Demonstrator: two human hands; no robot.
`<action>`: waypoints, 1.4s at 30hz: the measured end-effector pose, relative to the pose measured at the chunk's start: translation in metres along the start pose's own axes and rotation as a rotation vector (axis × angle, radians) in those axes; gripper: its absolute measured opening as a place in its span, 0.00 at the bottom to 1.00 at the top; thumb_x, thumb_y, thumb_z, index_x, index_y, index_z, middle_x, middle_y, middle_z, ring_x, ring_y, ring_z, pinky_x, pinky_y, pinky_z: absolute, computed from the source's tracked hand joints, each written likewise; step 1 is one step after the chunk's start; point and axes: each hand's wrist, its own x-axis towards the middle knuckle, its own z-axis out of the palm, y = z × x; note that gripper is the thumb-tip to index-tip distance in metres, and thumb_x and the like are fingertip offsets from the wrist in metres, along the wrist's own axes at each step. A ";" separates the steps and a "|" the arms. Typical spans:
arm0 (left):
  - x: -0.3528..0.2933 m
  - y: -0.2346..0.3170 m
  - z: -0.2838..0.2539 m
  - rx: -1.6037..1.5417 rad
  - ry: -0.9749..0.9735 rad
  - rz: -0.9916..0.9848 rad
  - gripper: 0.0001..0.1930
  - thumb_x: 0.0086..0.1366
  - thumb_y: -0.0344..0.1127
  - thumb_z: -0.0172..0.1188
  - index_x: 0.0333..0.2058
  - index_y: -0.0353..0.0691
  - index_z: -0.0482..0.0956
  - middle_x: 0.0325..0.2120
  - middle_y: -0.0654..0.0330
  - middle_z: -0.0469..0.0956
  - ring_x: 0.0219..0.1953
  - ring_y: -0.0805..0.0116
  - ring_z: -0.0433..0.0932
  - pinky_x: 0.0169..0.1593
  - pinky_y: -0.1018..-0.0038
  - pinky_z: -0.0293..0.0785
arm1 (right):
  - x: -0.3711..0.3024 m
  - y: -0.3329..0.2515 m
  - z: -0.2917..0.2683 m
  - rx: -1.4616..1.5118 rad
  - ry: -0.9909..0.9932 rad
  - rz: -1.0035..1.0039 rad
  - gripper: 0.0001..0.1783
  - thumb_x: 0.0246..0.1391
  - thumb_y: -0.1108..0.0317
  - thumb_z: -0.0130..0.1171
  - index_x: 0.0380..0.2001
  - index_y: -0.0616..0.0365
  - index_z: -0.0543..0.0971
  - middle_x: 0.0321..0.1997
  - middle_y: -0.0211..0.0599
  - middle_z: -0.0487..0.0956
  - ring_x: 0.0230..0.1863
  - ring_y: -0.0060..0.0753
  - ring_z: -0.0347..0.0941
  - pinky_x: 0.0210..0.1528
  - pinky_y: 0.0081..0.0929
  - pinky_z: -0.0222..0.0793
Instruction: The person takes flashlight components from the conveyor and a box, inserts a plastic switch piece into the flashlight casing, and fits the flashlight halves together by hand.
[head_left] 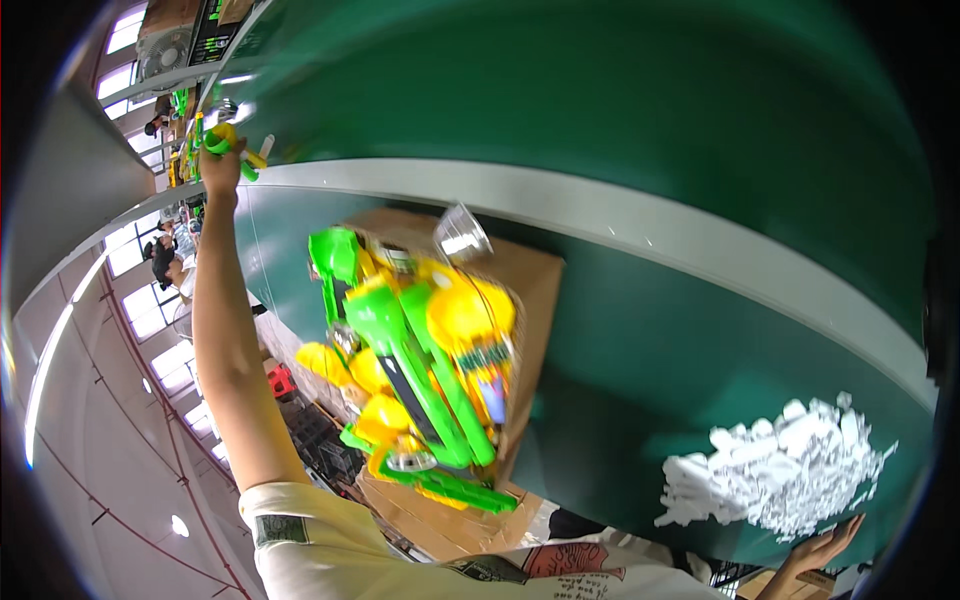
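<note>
My left arm stretches far out to the upper left, and my left hand (221, 165) is closed around a green and yellow plastic piece (220, 138). Beside that hand are small yellow and green parts, partly hidden by it. At the lower right, my right hand (828, 546) lies at the near edge of the green work surface (600, 400), fingers stretched out and holding nothing I can see. Just beyond its fingers spreads a pile of white broken pieces (785, 470). Between my arms, an open cardboard box (530, 290) is heaped with green and yellow plastic toy parts (400, 340).
A clear plastic cup (462, 235) rests at the box's far rim. A pale rail (560, 190) runs along the green surface, with a darker green belt (600, 90) beyond it. Other people (170, 262) are at the far left, near a fan (165, 52).
</note>
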 end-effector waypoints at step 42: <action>-0.603 0.518 -0.082 -1.388 -1.032 0.324 0.23 0.66 0.34 0.52 0.56 0.28 0.63 0.52 0.42 0.72 0.54 0.57 0.74 0.56 0.68 0.70 | -0.005 -0.098 -0.050 2.036 -0.776 0.054 0.17 0.59 0.60 0.57 0.44 0.61 0.73 0.35 0.35 0.77 0.32 0.23 0.75 0.27 0.21 0.73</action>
